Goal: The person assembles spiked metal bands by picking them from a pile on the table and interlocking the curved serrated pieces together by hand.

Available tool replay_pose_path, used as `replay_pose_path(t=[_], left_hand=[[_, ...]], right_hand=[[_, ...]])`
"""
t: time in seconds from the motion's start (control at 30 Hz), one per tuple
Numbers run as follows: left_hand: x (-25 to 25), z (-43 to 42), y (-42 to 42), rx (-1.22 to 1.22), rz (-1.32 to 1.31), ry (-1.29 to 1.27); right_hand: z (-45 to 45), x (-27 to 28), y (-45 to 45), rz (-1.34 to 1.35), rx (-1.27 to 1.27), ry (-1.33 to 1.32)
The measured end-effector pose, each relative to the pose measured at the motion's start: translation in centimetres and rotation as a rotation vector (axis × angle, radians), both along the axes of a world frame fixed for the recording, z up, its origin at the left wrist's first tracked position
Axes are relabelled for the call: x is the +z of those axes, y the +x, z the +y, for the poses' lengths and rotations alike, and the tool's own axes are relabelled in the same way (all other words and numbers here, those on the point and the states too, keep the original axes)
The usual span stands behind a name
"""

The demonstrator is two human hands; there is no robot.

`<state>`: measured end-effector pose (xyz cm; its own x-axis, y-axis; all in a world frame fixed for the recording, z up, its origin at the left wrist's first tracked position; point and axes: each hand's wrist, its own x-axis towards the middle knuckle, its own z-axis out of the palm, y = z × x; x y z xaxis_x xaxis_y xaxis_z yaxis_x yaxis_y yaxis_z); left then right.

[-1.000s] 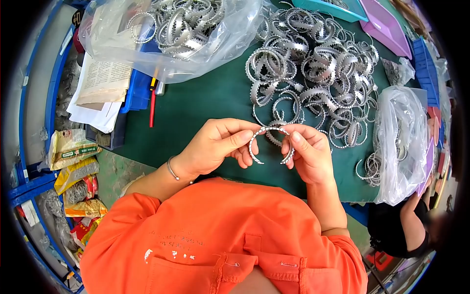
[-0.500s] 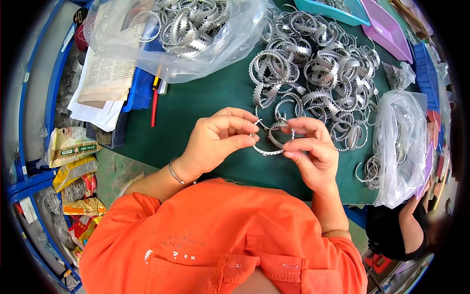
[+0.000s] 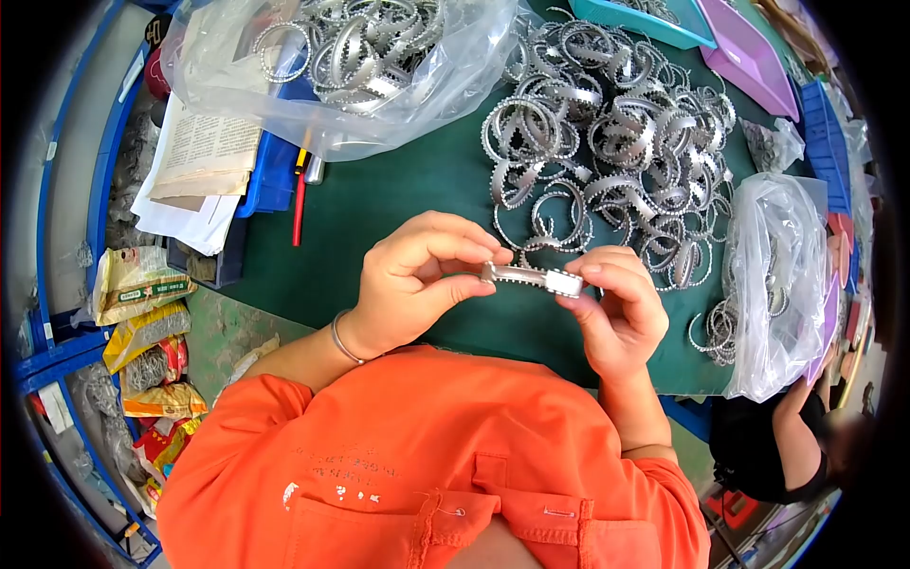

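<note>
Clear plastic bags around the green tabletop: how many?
3 visible: a large bag holding metal rings at the picture's upper left, a long bag along the right, and a small bag just above that. More may be hidden.

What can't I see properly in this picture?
In the head view:
Held metal ring: partly covered by the left hand and right hand.
Ring pile: its top layer hides what's underneath.
Teal tray: cut off by the top edge.
Printed paper: its words are too small to read.
</note>
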<state>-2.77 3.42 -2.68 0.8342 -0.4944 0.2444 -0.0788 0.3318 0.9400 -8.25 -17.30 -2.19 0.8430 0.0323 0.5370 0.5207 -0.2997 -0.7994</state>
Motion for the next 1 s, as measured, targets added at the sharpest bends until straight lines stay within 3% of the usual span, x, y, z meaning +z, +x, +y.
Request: replay_pose_path(t=[0.03, 0.13, 0.23, 0.3, 0.37, 0.43, 0.5, 0.53, 0.63, 0.67, 0.7, 0.73, 0.83, 0.9, 0.93, 0.97, 1.0], left_hand=[[0.1, 0.0, 0.1, 0.001, 0.0, 0.0], [0.5, 0.2, 0.3, -0.007, -0.152, 0.077], [0.9, -0.2, 0.7, 0.038, -0.252, 0.169], [1.1, -0.5, 1.2, -0.114, -0.403, 0.266], [1.3, -0.9, 1.2, -0.184, -0.469, 0.234], [1.5, -1.1, 1.0, -0.202, -0.556, 0.258], [2.4, -0.9, 1.9, -0.111, -0.705, 0.278], [3.6, -0.8, 2.7, -0.01, -0.868, 0.293], [7.6, 0.7, 5.4, 0.293, -1.188, 0.436], [8.1, 1.2, 6.7, 0.463, -1.276, 0.493], [7.9, 1.4, 7.8, 0.716, -1.202, 0.576], [8.1, 2.1, 8.9, 0.769, -1.073, 0.637], [8.5, 2.3, 10.5, 0.923, -1.19, 0.697], [8.5, 1.1, 8.6, 0.853, -1.228, 0.595], [7.3, 0.8, 7.2, 0.721, -1.131, 0.52], [7.1, 0.6, 6.0, 0.517, -1.233, 0.58], [6.6, -0.1, 4.6, 0.27, -1.03, 0.558]], right_hand=[[0.1, -0.2, -0.2, 0.0, 0.001, 0.0], [0.6, -0.6, -0.8, 0.353, 0.009, 0.448], [0.8, -1.0, -1.0, 0.458, 0.035, 0.51], [0.7, -1.2, -0.9, 0.445, 0.016, 0.48], [0.3, -1.7, -1.0, 0.357, 0.018, 0.074], [0.7, -1.0, -0.8, 0.285, -0.013, -0.061], [0.8, -1.0, -1.0, 0.305, -0.109, -0.031], [0.4, -0.4, -0.8, 0.216, -0.101, -0.151], [0.1, -0.9, -1.5, 0.399, -0.165, -0.001], [-0.1, -1.0, -1.4, 0.343, -0.149, -0.155], [-0.4, -1.1, -1.3, 0.289, -0.133, -0.309], [-0.1, -1.2, -1.1, 0.227, -0.135, -0.359], [0.3, -1.4, -1.1, 0.254, -0.138, -0.665], [0.1, -2.3, -1.4, 0.246, -0.111, -0.687], [-0.1, -2.2, -1.4, 0.254, -0.099, -0.624], [-0.2, -2.1, -1.3, 0.264, -0.085, -0.558], [-0.4, -1.6, -1.1, 0.307, -0.022, -0.419]])
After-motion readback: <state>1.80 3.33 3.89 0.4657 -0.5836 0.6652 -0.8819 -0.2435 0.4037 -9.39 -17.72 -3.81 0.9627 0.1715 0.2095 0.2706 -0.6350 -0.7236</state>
